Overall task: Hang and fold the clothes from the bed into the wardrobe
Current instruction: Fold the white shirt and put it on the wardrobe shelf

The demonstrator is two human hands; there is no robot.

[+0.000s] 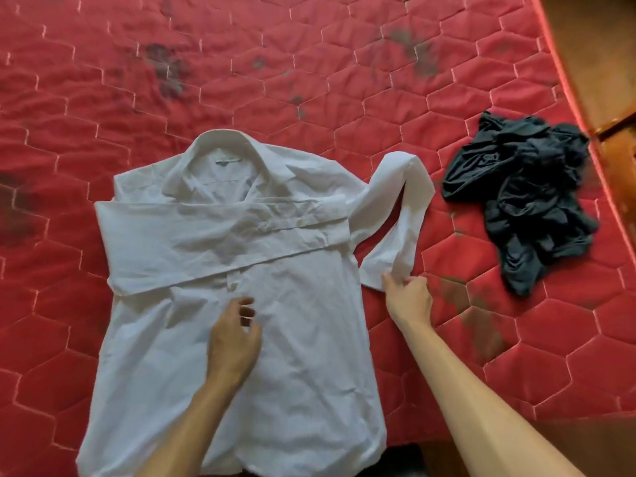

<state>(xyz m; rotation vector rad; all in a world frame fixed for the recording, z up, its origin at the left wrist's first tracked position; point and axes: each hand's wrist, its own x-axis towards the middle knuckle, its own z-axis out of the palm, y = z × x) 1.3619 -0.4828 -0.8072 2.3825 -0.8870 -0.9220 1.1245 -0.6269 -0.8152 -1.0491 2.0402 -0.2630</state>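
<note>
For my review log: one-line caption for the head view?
Right hand pinches a sleeve of the white shirt; left hand poised over its front.

Red quilted mattress of the bed (pixel 344 63) fills nearly the whole view, with hexagon stitching in pale thread and slightly wrinkled fabric. Dark grey-green stains (pixel 168 70) sit in patches at upper left, upper right, far left edge and lower right. Raised piping edge (pixel 568 80) curves down the right side. Beyond it is a brown wooden frame (pixel 592 46) at the top right corner, with a joint line across it. Lower right corner (pixel 612 449) is dim and brownish — cannot tell what. Light is soft and even, no hard shadows.
</note>
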